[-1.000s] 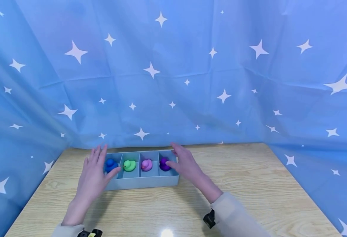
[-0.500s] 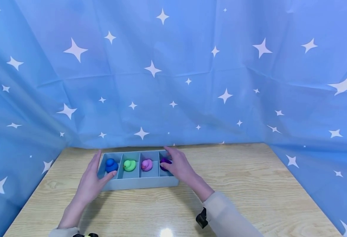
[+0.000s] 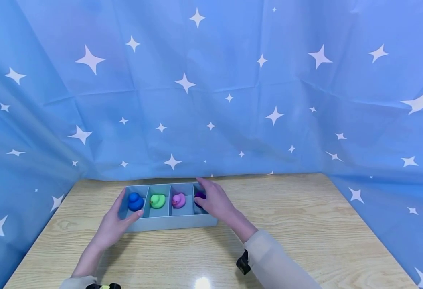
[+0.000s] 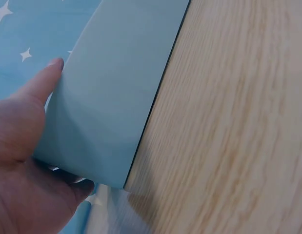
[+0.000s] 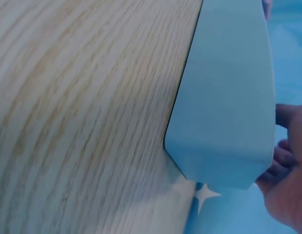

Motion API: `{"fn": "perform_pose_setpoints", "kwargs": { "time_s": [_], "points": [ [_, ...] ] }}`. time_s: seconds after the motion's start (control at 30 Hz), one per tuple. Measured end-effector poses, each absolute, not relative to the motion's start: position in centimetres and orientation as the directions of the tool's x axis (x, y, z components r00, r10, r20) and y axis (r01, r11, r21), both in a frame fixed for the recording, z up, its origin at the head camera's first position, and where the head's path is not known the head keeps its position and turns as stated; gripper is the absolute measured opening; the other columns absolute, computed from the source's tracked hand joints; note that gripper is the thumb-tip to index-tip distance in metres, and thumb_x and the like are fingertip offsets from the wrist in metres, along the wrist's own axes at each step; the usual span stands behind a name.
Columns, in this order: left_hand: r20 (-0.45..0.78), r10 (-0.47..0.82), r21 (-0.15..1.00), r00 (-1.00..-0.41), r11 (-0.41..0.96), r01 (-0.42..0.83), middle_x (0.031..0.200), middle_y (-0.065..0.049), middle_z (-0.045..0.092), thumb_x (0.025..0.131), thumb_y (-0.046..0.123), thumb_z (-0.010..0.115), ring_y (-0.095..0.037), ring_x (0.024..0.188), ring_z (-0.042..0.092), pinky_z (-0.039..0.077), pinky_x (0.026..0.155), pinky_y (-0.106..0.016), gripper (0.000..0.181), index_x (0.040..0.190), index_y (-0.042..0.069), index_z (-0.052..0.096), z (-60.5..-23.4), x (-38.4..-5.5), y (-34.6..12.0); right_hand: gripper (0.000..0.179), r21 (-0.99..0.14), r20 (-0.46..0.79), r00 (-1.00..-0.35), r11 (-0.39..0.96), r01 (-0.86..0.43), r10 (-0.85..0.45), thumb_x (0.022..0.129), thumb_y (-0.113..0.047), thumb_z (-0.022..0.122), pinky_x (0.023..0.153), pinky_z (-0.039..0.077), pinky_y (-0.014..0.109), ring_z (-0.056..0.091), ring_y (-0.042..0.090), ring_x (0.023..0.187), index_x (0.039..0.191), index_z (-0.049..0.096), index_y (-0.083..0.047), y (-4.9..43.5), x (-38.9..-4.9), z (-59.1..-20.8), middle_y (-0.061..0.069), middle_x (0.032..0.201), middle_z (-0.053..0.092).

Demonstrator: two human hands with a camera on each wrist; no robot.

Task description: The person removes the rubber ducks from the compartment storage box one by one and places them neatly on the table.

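A long pale blue-grey box [image 3: 175, 223] with compartments lies on the table. From left to right it holds a blue rubber duck [image 3: 135, 202], a green one, a pink one and a purple duck [image 3: 199, 196], partly covered by my right thumb. My left hand [image 3: 112, 225] grips the box's left end, thumb over the front edge, fingers along the end. At the other end my right hand [image 3: 219, 204] grips likewise, thumb at the front and fingers toward the back. In the right wrist view, the fingers of the right hand [image 5: 293, 170] curl by the box's corner.
The light wooden table [image 3: 287, 224] extends in front of the box and to its right. A blue curtain with white stars [image 3: 211, 88] hangs close behind the box and along both sides.
My left hand has shifted from over the blue duck to the box's left end, uncovering that duck. My right hand has moved left onto the right end. The box stays put.
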State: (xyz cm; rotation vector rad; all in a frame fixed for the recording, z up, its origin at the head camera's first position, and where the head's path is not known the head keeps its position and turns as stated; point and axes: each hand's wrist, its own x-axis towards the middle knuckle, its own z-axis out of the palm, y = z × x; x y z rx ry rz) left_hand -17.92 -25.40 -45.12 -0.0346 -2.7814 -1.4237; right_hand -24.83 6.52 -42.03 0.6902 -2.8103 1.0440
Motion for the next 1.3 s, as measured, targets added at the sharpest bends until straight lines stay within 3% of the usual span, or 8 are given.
{"fn": "perform_pose_setpoints", "kwargs": {
  "time_s": [0.37, 0.93, 1.13, 1.3],
  "points": [
    [-0.078, 0.010, 0.818, -0.997, 0.573, -0.058, 0.166, -0.030, 0.008, 0.099, 0.050, 0.066, -0.057, 0.149, 0.011, 0.018, 0.113, -0.073, 0.104, 0.165, 0.014, -0.006, -45.6, -18.1, -25.8, 0.053, -0.492, 0.229, -0.875, 0.724, -0.483, -0.427, 0.095, -0.014, 0.075, 0.105, 0.049, 0.048, 0.060, 0.035, 0.126, 0.142, 0.057, 0.002, 6.8, -25.4, -43.1, 0.018, 0.134, 0.064],
    [-0.149, -0.008, 0.849, -0.989, 0.511, -0.132, 0.169, -0.023, -0.001, 0.098, 0.049, 0.067, -0.052, 0.152, 0.003, 0.013, 0.114, -0.074, 0.105, 0.165, 0.023, -0.010, -45.7, -18.3, -25.8, 0.051, -0.536, 0.201, -0.881, 0.705, -0.464, -0.428, 0.092, -0.008, 0.077, 0.107, 0.045, 0.049, 0.055, 0.038, 0.126, 0.139, 0.061, 0.002, 6.6, -25.8, -43.6, 0.017, 0.132, 0.066],
    [-0.137, -0.010, 0.853, -0.990, 0.508, -0.123, 0.169, -0.024, 0.000, 0.098, 0.048, 0.067, -0.052, 0.152, 0.004, 0.013, 0.113, -0.075, 0.104, 0.165, 0.023, -0.009, -45.8, -18.3, -25.8, 0.044, -0.444, 0.166, -0.873, 0.755, -0.481, -0.459, 0.091, -0.011, 0.078, 0.116, 0.035, 0.050, 0.056, 0.043, 0.127, 0.132, 0.066, 0.001, 6.3, -25.7, -43.2, 0.017, 0.125, 0.070],
    [-0.143, -0.015, 0.853, -0.990, 0.504, -0.132, 0.169, -0.024, -0.001, 0.098, 0.049, 0.066, -0.052, 0.152, 0.003, 0.013, 0.113, -0.076, 0.105, 0.165, 0.024, -0.010, -45.9, -18.2, -25.7, 0.039, -0.362, 0.179, -0.848, 0.768, -0.528, -0.499, 0.090, -0.014, 0.079, 0.117, 0.033, 0.049, 0.065, 0.036, 0.116, 0.125, 0.070, 0.001, 6.2, -25.8, -43.3, 0.014, 0.117, 0.074]
  ]
}}
